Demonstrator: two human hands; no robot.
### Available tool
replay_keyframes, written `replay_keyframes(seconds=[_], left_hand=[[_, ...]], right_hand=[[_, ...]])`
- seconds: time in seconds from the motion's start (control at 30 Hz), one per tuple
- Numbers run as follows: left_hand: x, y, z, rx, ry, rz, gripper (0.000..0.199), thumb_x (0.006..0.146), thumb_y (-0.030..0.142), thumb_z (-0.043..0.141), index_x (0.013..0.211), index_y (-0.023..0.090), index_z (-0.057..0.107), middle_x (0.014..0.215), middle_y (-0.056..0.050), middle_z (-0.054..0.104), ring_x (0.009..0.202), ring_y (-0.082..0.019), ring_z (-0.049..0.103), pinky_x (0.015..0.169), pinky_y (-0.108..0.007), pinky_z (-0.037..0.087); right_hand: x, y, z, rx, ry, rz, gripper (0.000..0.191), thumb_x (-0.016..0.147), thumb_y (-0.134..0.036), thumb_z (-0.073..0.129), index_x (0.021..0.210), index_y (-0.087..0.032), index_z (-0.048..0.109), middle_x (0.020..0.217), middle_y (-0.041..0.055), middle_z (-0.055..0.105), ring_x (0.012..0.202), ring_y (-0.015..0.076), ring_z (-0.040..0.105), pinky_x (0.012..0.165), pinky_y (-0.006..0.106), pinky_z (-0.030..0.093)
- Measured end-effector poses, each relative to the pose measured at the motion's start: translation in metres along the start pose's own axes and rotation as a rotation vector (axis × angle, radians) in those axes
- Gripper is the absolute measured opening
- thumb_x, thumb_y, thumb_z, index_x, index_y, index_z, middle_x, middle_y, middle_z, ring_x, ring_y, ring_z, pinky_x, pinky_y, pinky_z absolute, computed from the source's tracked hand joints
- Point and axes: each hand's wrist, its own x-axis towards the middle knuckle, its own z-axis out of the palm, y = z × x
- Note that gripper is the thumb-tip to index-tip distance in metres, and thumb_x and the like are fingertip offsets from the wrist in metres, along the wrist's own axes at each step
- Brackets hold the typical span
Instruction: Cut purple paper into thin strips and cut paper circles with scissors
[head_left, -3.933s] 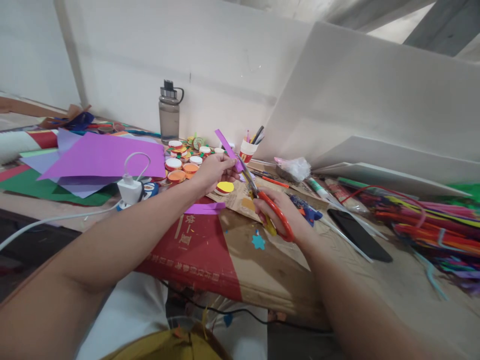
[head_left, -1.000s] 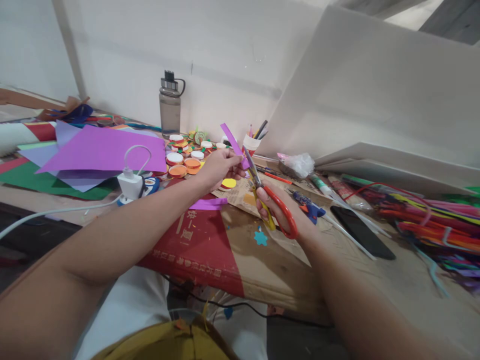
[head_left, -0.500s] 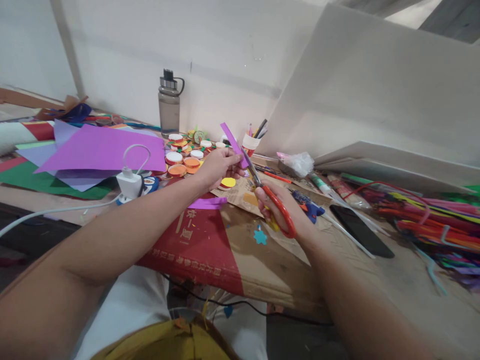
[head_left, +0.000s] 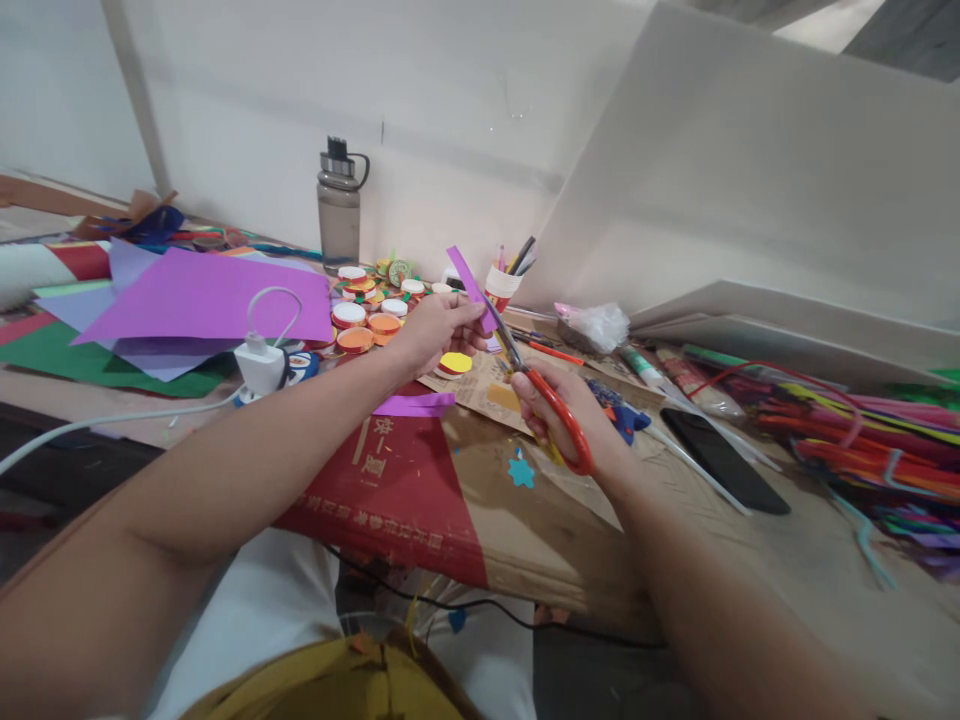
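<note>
Cardboard-topped table (head_left: pixel 555 545): left hand (head_left: pixel 442 332) pinches purple paper strip (head_left: pixel 468 279), presumably light, flimsy, best held near blades; right hand (head_left: pixel 583 400) clasps scissors (head_left: pixel 543 389).

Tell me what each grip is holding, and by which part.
The left grip holds a purple paper strip near its lower end; the right grip holds scissors by their red and yellow handles.

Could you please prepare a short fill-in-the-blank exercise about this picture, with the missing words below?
1. The right hand grips a pair of ____.
2. The left hand pinches a purple strip of ____.
3. The pens stand in a ____.
4. The phone is ____ in colour.

Missing words: scissors; paper; cup; black.
</note>
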Motion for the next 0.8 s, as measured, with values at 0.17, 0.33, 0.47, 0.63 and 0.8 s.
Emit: replay_keyframes(seconds=[0.17,0.33,0.47,0.63,0.8], left_hand=[[0.003,0.002,-0.005,0.003,0.071,0.045,0.02,0.093,0.022,0.058,0.075,0.013,0.055,0.063,-0.002,0.065,0.048,-0.008,0.059,0.046,-0.018,0.043],[0.003,0.003,-0.003,-0.001,0.095,0.049,0.02,0.091,0.014,0.059,0.073,0.014,0.051,0.058,-0.001,0.062,0.047,-0.007,0.058,0.047,-0.017,0.042],[0.0,0.001,0.001,-0.001,0.053,0.022,0.021,0.09,0.014,0.061,0.072,0.014,0.05,0.056,0.0,0.061,0.046,-0.007,0.058,0.046,-0.017,0.042],[-0.002,-0.004,0.005,-0.02,0.034,0.01,0.021,0.089,0.014,0.061,0.072,0.014,0.049,0.058,0.001,0.061,0.048,-0.008,0.06,0.047,-0.017,0.044],[0.0,-0.005,0.004,-0.029,0.018,0.008,0.019,0.088,0.013,0.061,0.073,0.014,0.05,0.058,0.001,0.061,0.047,-0.008,0.06,0.046,-0.017,0.043]], right_hand=[[0.0,-0.001,0.001,-0.006,-0.017,0.004,0.039,0.086,-0.057,0.062,0.078,-0.024,0.045,0.058,-0.0049,0.047,0.042,0.0094,0.042,0.039,0.023,0.034],[-0.001,0.0,0.0,-0.053,-0.052,0.011,0.036,0.09,-0.057,0.056,0.081,-0.024,0.045,0.061,-0.004,0.048,0.045,0.0107,0.044,0.042,0.024,0.036],[0.0,0.001,-0.001,-0.152,-0.054,-0.04,0.036,0.092,-0.058,0.051,0.086,-0.023,0.047,0.068,-0.0016,0.052,0.054,0.0133,0.05,0.048,0.026,0.04],[0.002,0.004,0.002,-0.214,0.001,-0.075,0.038,0.093,-0.06,0.046,0.087,-0.023,0.049,0.068,-0.0001,0.053,0.057,0.0148,0.05,0.05,0.028,0.041],[0.002,0.004,0.002,-0.194,-0.002,-0.083,0.04,0.092,-0.062,0.047,0.082,-0.024,0.047,0.067,-0.0003,0.052,0.056,0.015,0.049,0.05,0.028,0.039]])
